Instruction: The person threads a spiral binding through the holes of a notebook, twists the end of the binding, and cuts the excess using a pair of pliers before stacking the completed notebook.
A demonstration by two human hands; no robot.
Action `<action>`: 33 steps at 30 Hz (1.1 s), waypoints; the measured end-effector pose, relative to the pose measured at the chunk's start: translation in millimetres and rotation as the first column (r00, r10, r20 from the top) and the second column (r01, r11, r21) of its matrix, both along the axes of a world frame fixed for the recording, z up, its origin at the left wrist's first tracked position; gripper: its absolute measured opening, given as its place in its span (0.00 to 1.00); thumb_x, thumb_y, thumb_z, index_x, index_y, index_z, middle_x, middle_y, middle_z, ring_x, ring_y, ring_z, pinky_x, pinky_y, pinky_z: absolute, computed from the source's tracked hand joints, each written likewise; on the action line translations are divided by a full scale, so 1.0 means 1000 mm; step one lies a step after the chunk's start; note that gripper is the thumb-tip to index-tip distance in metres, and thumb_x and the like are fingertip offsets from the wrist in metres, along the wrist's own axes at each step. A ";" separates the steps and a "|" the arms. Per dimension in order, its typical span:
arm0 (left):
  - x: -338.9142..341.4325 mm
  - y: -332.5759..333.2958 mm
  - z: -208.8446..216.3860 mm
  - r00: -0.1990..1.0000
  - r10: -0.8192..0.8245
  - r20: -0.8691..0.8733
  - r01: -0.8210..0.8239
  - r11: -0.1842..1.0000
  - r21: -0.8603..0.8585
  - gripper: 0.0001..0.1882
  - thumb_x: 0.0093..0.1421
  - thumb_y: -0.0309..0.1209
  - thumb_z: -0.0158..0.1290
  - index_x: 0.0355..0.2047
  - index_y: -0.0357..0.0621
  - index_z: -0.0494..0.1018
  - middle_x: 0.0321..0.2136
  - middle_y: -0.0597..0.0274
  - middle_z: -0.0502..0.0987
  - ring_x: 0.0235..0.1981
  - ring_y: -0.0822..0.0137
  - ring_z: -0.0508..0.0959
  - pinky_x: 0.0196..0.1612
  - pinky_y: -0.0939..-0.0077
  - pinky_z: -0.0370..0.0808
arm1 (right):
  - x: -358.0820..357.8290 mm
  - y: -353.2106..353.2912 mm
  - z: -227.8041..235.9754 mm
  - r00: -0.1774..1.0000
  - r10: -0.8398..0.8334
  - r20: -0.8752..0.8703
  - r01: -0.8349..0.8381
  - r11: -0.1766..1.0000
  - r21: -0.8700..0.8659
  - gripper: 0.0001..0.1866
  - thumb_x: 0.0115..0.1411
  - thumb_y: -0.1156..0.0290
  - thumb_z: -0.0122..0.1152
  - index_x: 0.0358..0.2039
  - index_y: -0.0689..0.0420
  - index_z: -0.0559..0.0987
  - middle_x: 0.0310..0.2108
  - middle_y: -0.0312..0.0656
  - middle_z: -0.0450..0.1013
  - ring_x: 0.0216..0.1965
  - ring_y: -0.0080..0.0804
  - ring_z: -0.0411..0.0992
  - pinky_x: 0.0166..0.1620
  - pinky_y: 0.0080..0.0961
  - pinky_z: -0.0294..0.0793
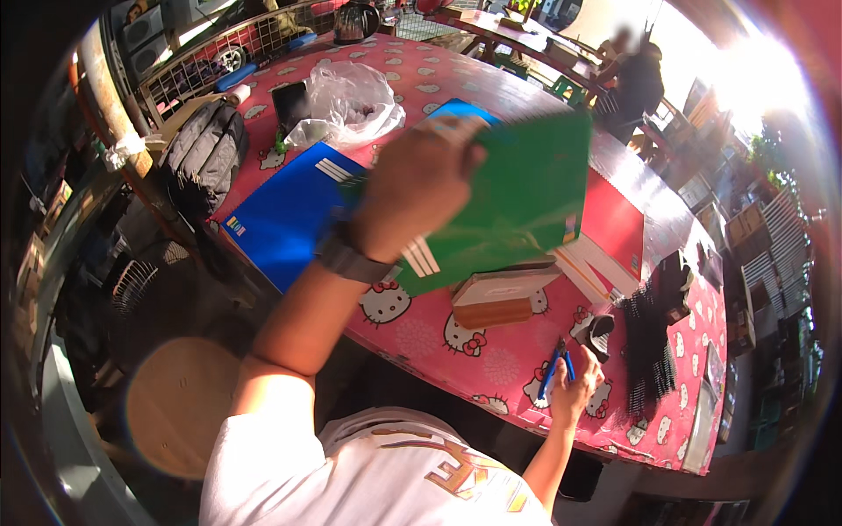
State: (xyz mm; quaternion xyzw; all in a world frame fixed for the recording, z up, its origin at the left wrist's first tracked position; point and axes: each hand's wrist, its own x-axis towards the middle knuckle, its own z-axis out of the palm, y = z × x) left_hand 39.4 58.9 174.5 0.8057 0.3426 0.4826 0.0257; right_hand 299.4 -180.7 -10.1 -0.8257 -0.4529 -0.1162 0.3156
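the left hand (417,188), smeared by motion, grasps the green notebook (526,193) by its left part, tilted above the surface (412,342) between the blue notebook (281,215) and the red notebook (618,232). the right hand (576,394) is low at the right, its fingers at the blue-handled pliers (554,368); whether they are clenched on the handles or merely rest there, i cannot tell.

a one-handed hold near one side asks for a firm pinch, so the cover does not sag or twist. carry it clear of the tan case (493,313) below its lower edge, and keep the pliers' tips away from the paper.

the left hand's fingertips are hidden, the green notebook covers part of its neighbours, and its edges are blurred. glare washes out the upper right, where a seated person (633,83) is hard to make out.
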 end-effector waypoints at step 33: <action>-0.234 0.171 -0.159 0.929 0.242 -0.280 -0.337 0.865 -0.371 0.19 0.56 0.41 0.54 0.38 0.36 0.71 0.35 0.47 0.74 0.37 0.52 0.74 0.42 0.64 0.70 | -0.189 0.221 0.016 -0.220 0.396 -0.892 -0.462 0.763 0.452 0.17 0.62 0.68 0.51 0.47 0.64 0.67 0.32 0.41 0.72 0.31 0.24 0.72 0.32 0.20 0.74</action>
